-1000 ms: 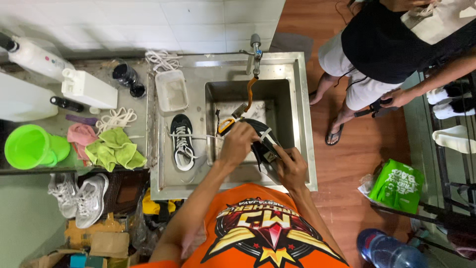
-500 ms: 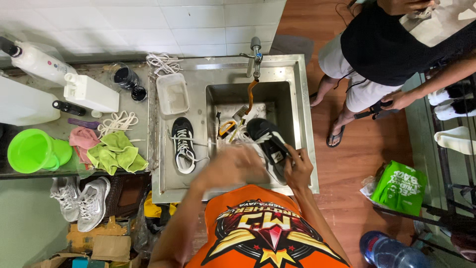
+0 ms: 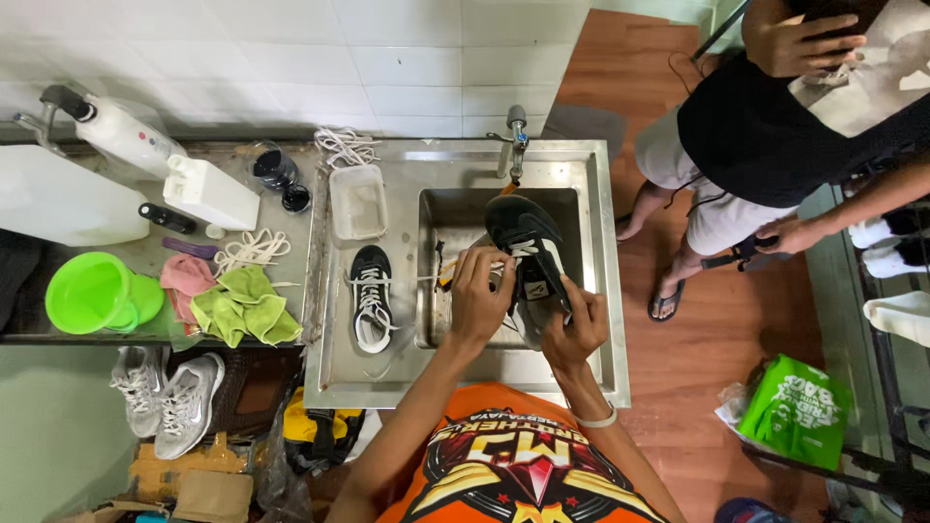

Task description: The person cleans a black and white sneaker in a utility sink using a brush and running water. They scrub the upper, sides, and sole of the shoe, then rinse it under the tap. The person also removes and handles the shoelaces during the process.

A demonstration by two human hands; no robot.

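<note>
Raised over sink | black shoe (image 3: 526, 242) | white laces, grey sole

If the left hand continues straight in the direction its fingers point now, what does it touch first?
Probably the black shoe held over the sink: the left hand points its fingers at its laces, almost touching. Depth is unclear.

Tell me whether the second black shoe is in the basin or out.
Out: the black shoe lies flat on the drainboard left of the basin.

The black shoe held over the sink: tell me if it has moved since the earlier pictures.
Yes. The black shoe now sits higher over the sink, its toe closer to the tap.
</note>
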